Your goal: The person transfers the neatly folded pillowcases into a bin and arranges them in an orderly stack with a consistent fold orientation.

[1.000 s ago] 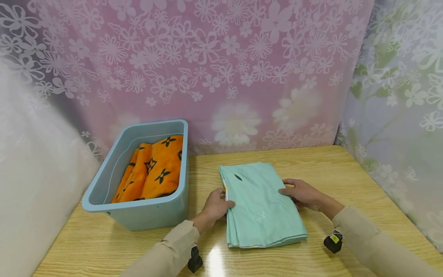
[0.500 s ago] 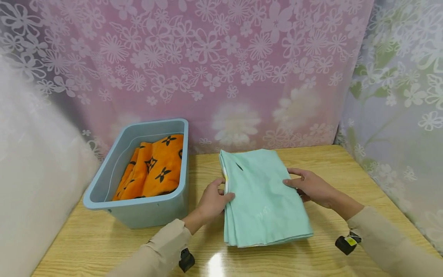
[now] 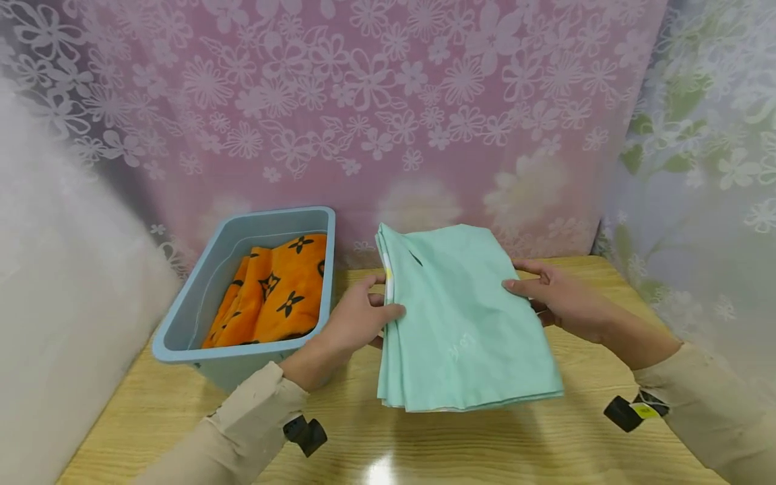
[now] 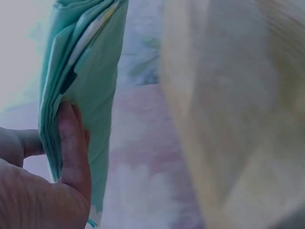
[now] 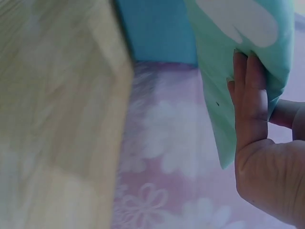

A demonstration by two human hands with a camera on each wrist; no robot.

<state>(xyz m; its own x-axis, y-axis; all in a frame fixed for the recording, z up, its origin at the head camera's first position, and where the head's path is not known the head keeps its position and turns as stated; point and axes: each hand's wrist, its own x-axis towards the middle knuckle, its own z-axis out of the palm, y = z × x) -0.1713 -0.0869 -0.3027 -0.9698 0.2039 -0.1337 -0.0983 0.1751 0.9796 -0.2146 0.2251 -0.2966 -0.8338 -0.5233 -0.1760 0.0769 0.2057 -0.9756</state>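
Observation:
A folded mint-green cloth (image 3: 467, 323) hangs above the table in the head view, with small white lettering and one dark leaf mark on its upper face. My left hand (image 3: 354, 316) grips its left edge, thumb on top and fingers beneath. On the opposite edge, my right hand (image 3: 564, 300) pinches the cloth the same way. The left wrist view shows the stacked layers of the cloth (image 4: 81, 71) between thumb and fingers. In the right wrist view, fingers (image 5: 250, 105) lie along its underside, which carries a white printed shape.
Left of the cloth stands a light blue plastic tub (image 3: 242, 351) holding an orange cloth (image 3: 275, 289) with dark motifs. Both are on a wood-grain table (image 3: 485, 444). Flowered curtains (image 3: 412, 121) close off the back and sides.
Both hands have raised the folded cloth from the tabletop, and it now sits higher and closer to the head camera. The tub has stayed in place.

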